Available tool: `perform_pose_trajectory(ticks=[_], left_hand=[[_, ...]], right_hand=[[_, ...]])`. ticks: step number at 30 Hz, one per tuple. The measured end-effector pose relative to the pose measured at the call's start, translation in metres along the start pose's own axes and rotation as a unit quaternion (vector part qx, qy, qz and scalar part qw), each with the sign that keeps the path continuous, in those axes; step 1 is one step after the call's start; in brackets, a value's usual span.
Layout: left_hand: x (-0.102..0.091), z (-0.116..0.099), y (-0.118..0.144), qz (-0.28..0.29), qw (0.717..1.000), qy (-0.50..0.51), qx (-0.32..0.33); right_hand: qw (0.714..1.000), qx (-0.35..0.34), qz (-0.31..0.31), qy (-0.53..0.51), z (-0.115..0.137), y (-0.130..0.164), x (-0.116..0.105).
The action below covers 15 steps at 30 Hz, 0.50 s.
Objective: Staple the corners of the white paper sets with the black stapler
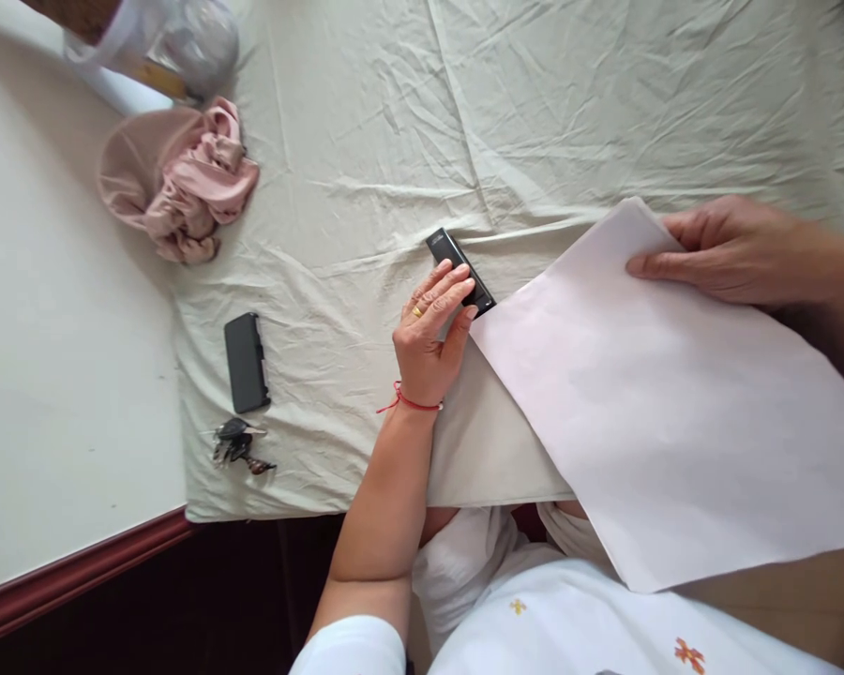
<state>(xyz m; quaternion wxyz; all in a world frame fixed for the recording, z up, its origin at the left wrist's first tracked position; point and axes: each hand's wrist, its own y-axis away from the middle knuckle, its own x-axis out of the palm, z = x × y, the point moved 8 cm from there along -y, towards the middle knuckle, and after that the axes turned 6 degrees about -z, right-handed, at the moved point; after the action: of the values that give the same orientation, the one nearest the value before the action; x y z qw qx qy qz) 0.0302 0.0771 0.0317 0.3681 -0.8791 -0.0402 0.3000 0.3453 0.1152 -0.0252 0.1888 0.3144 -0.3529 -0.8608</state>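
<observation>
Left hand [432, 328] on slim black stapler [459, 270], right hand [728, 251] pinching smooth paper sheet [675, 403]

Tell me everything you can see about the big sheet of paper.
The sheet of paper is large, plain and white, with no print showing. It looks thin and flat, uncreased, lying slantwise over the wrinkled cloth, its near edge hanging past the table toward the person's lap. The right hand grips its far corner, thumb on top. The left hand rests by its left corner, fingers on a small black stapler there.
</observation>
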Motion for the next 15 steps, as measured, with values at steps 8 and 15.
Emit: perform_pose_trajectory(ticks=[8, 15], left_hand=[[0.004, 0.012, 0.002, 0.019, 0.999, 0.019, -0.041], [0.005, 0.016, 0.0, 0.017, 0.997, 0.048, -0.053]], right_hand=[[0.996, -0.015, -0.053, 0.066, 0.005, 0.001, -0.004], [0.986, -0.013, -0.14, 0.089, 0.02, 0.013, -0.007]])
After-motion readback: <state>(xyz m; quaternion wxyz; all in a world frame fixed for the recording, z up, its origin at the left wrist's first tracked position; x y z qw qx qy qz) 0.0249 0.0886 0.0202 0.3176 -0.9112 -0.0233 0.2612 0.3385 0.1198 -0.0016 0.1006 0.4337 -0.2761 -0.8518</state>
